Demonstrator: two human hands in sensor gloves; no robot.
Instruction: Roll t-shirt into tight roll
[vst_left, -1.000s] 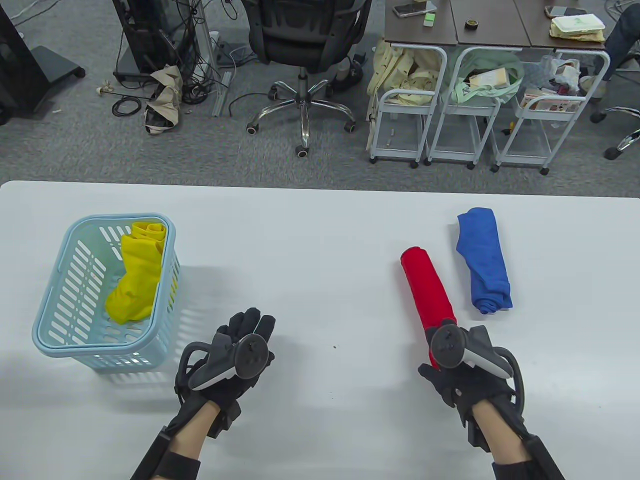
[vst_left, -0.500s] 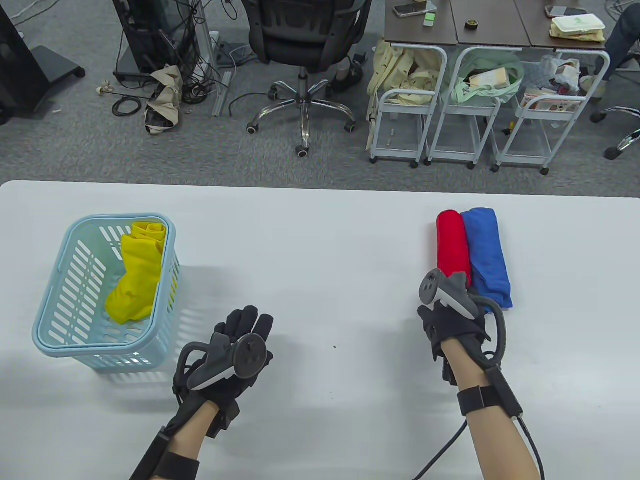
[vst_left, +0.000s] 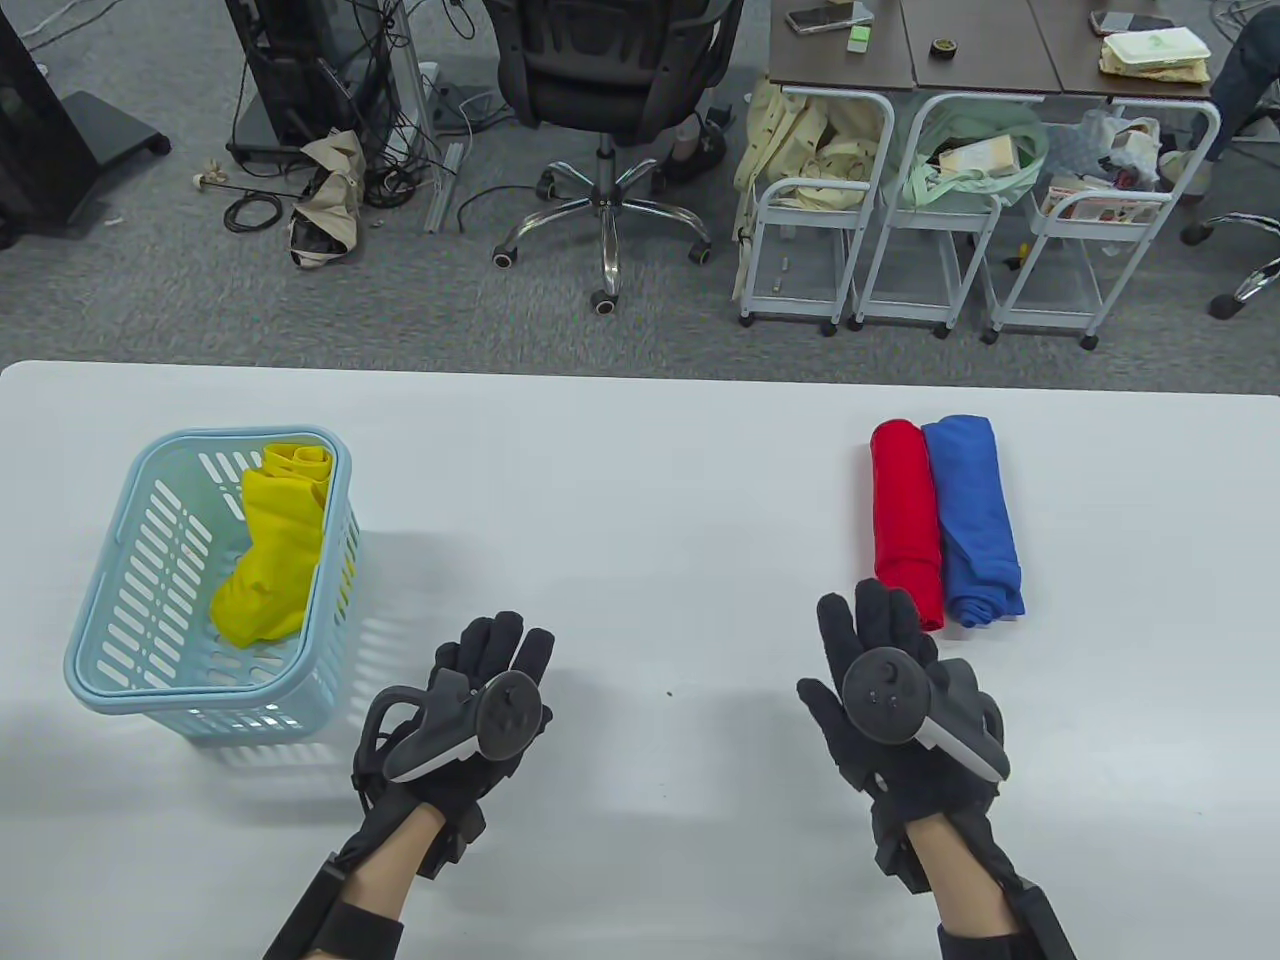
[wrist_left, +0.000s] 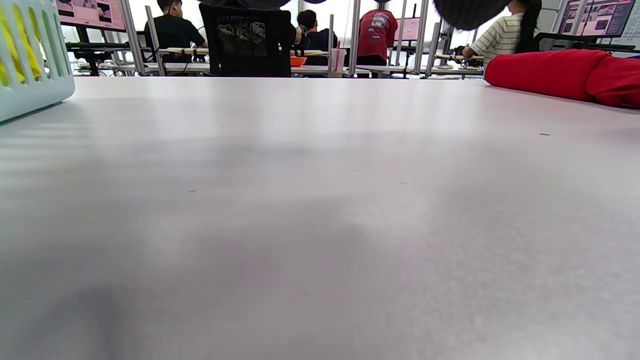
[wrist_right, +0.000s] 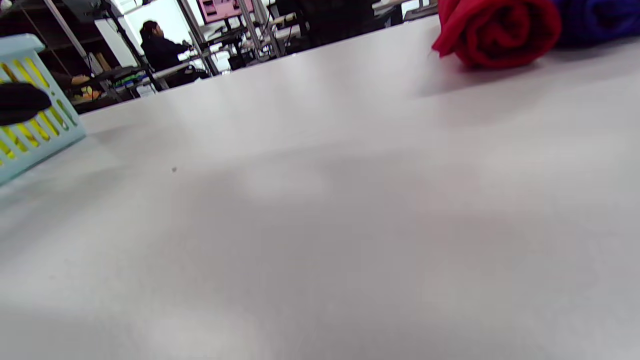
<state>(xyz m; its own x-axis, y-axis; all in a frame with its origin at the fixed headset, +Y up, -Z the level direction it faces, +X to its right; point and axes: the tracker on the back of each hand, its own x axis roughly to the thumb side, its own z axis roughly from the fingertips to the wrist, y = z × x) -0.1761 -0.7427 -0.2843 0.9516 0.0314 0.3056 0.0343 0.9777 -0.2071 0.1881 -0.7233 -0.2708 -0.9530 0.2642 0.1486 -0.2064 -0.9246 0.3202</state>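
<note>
Table view showed the red roll (vst_left: 906, 522) lying against the blue roll (vst_left: 972, 518), both hands empty: right hand (vst_left: 893, 703) flat-fingered, left hand (vst_left: 470, 715) relaxed. Unheld, the roll could loosen if nudged.

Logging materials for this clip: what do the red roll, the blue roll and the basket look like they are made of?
Red roll: soft matte knit cloth, probably cotton jersey; its end shows spiralled layers in the right wrist view.
Blue roll: similar matte fabric, looser and more creased.
Basket: pale blue moulded plastic, likely rigid, with a smooth rim and slotted walls.
</note>
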